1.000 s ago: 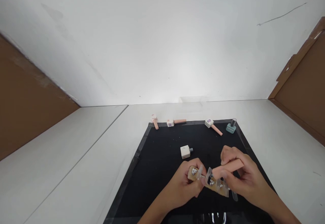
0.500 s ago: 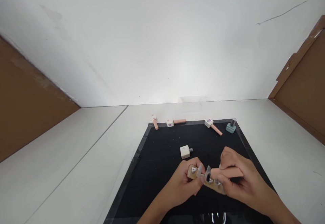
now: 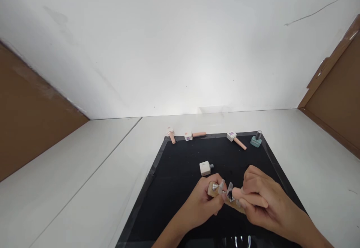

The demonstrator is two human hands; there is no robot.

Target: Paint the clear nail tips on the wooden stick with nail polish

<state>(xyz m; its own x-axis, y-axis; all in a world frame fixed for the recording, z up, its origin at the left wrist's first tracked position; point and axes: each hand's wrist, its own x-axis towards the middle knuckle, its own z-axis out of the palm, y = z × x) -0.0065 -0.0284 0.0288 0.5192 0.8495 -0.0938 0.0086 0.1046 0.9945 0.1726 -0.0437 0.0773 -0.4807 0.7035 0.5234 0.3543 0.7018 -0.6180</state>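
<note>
My left hand (image 3: 204,201) is closed around a tan nail-tip stand (image 3: 213,190), which carries several clear false nails (image 3: 221,186) on shiny metal mounts. Pinched in my right hand (image 3: 271,199) is the peach cap of a nail polish brush (image 3: 251,198). Its brush end meets one upright false nail (image 3: 229,190), where dark polish shows. The bristles are too small to make out. Just beyond my left hand, an uncapped white polish bottle (image 3: 205,168) lies with its grey neck pointing right.
Along the far edge of the black mat (image 3: 174,173) lie white bottles with peach caps: one at left (image 3: 170,132), one beside it (image 3: 188,136), another further right (image 3: 231,136). A teal bottle (image 3: 255,142) stands at the mat's corner. Brown boards (image 3: 337,94) flank the white table.
My right hand has tilted the brush cap, its back end dropping slightly. Dark polish covers somewhat more of the false nail. My left hand and the stand have hardly moved.
</note>
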